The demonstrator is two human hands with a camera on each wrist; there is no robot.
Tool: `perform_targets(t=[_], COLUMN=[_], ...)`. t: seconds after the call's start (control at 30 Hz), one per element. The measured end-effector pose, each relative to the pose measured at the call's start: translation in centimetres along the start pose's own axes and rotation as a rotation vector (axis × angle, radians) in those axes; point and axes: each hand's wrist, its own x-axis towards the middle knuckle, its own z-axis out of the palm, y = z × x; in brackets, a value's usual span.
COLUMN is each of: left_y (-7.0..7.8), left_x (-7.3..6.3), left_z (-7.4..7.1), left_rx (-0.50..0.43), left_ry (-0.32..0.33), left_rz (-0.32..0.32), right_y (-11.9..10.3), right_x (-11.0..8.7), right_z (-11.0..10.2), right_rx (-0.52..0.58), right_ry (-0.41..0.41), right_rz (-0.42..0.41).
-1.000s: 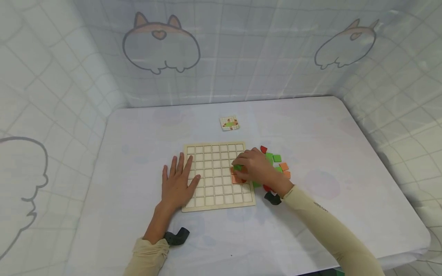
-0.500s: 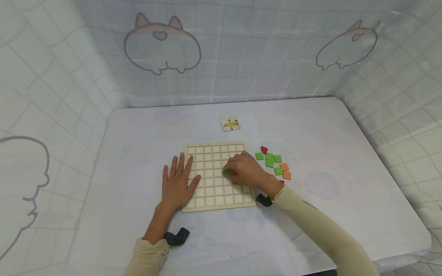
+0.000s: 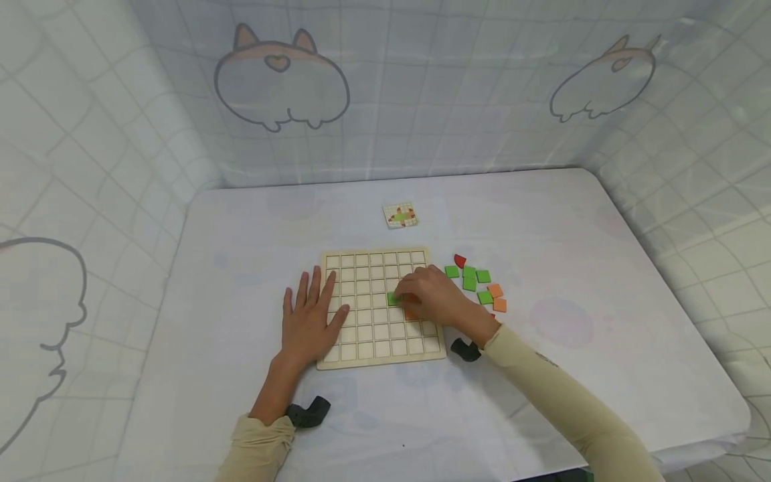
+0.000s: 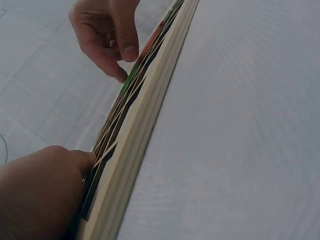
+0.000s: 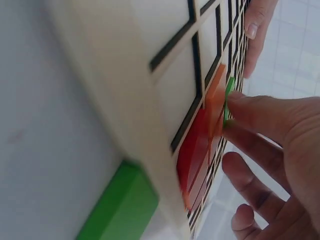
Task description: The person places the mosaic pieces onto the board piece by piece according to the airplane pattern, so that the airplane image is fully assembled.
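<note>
My left hand [image 3: 308, 326] lies flat with fingers spread on the left edge of a wooden grid board [image 3: 381, 365]. My right hand [image 3: 430, 294] is over the board's right half, thumb and forefinger pinching a small green square tile [image 3: 392, 299] at one of the cells. In the right wrist view those two fingertips meet the green tile [image 5: 229, 90], while the other fingers curl loosely below. Beside it on the board are an orange tile [image 5: 216, 95] and a red piece [image 5: 192, 147], mostly covered by the right hand in the head view.
Right of the board lie several loose green tiles [image 3: 469, 284], orange tiles [image 3: 499, 305] and a red rounded piece [image 3: 460, 260]. A small pattern card [image 3: 400, 215] lies behind the board on the white-covered table [image 3: 253, 227]. Dark wrist mounts [image 3: 309, 413] stick out from both wrists.
My right hand has carried the green tile left from the board's right side to a cell beside the orange piece, then shifted slightly right, uncovering more of the tile. My left hand has stayed put.
</note>
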Motion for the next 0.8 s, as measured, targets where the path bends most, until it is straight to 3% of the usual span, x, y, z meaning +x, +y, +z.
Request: perform_targets(t=[0.37,0.57,0.8], left_y=[-0.1,-0.1,-0.1], left_x=[0.0,0.1,0.0], left_z=[0.0,0.0,0.1], left_rx=[0.0,-0.004,-0.008], left_ry=[0.002,0.002,-0.002], left_rz=[0.0,0.0,-0.002], right_y=[1.6,2.2,2.5], right_x=[-3.4,-6.1,-8.6], right_z=[-1.1,-1.7,-2.0], right_rx=[-0.041,-0.055,-0.068], right_ry=[0.073,0.035,-0.012], right_rz=[-0.003,0.053,0.039])
